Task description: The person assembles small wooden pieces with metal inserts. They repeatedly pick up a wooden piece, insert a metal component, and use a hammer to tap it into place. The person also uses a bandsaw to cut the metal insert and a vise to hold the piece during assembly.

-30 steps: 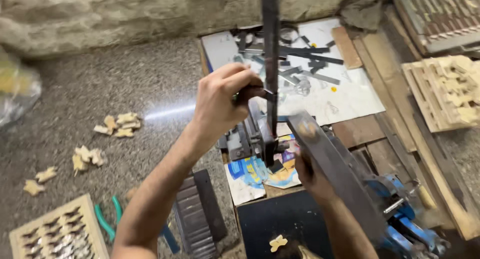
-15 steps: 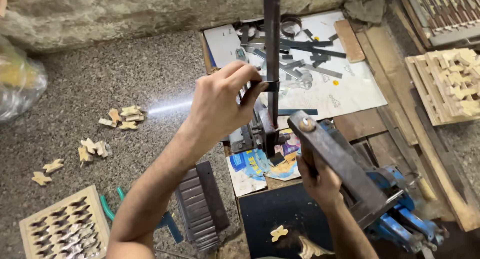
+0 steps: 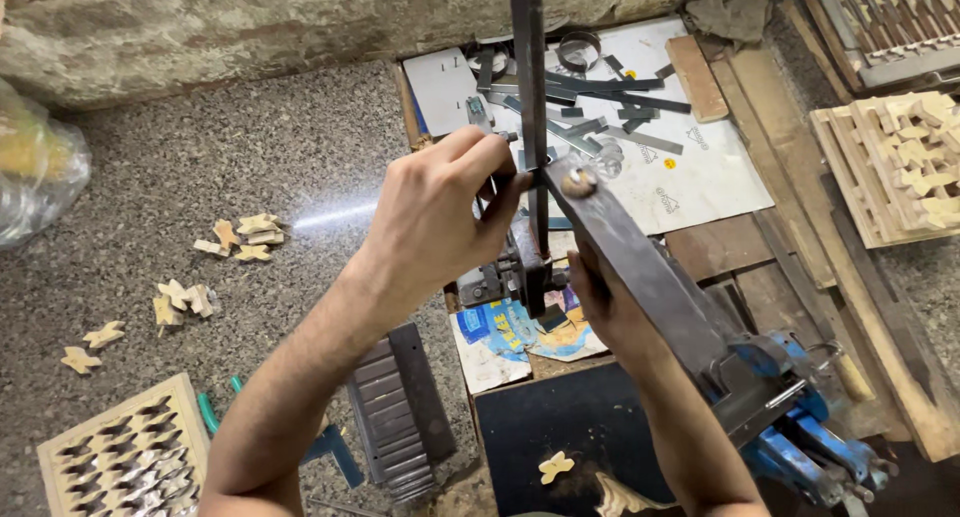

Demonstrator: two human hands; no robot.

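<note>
The left hand stayed pinched on the upright metal strip while the right hand, grip hidden, had shifted lower beneath the steel bar.

The thin dark metal strip stands nearly upright in the middle of the view, running from the top edge down to the small dark clamp block. My left-hand fingers pinch it about halfway down. A long dark steel lever bar slants from a round knob beside the strip down to the right, ending at a blue vise. My right hand sits under that bar, mostly hidden, just beside the block.
</note>
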